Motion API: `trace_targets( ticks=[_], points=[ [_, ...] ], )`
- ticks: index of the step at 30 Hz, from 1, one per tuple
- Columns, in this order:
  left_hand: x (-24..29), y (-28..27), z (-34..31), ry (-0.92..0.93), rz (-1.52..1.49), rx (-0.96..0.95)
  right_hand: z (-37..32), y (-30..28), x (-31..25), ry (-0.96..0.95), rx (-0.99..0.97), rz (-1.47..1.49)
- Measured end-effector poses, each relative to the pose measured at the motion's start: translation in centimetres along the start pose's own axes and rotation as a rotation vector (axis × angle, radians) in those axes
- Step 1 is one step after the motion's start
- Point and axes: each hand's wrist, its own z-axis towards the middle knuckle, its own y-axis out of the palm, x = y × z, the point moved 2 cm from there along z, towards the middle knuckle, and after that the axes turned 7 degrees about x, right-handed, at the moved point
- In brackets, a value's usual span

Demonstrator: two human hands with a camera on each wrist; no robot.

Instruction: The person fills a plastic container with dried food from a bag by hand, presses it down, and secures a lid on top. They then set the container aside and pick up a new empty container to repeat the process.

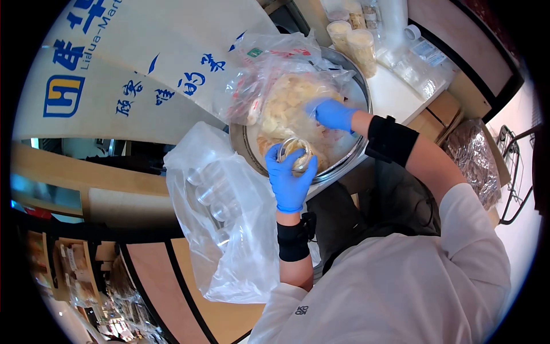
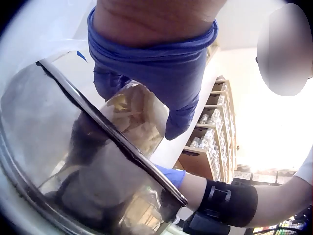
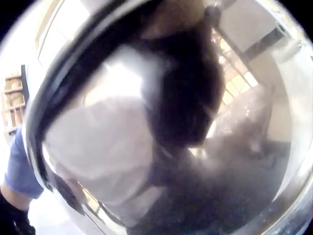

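Observation:
My left hand [image 1: 290, 178], in a blue glove, grips a round clear plastic jar [image 1: 295, 153] with its mouth up, at the near side of a steel basin [image 1: 243, 150]. Pale, thin slices show inside the jar [image 2: 139, 110] in the left wrist view. Over the heap of pale slices [image 1: 289, 106] in the basin is my right hand [image 1: 335, 114], also gloved in blue. Its fingertips are blurred against the heap, and I cannot tell whether they pinch any slices. In the right wrist view the shiny basin wall [image 3: 234, 186] fills most of the picture and the right fingers are hidden.
A clear plastic bag [image 1: 269, 74] lines the basin's far side. Left of the basin lies a big translucent bag [image 1: 229, 252] of clear plastic jars. Filled jars [image 1: 361, 49] stand on the white counter at the back right, near a clear plastic package [image 1: 421, 71].

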Motion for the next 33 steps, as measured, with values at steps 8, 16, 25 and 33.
trace_targets(
  ticks=[8, 16, 25, 33],
  points=[
    [0.4, 0.1, 0.1, 0.011, 0.079, -0.003, -2.3, -9.0, -3.9, -0.184, -0.195, -0.526],
    [0.3, -0.1, 0.7, 0.016, 0.057, 0.019, -5.2, -6.7, -10.8, -0.374, -0.072, -0.250],
    [-0.4, 0.9, -0.2, -0.007, -0.046, 0.169, -6.2, -0.2, -9.9, -0.385, -0.136, -0.003],
    [-0.3, 0.9, -0.3, -0.086, -0.048, 0.156, -7.0, -0.7, -11.3, -0.388, -0.197, -0.160]
  ],
)
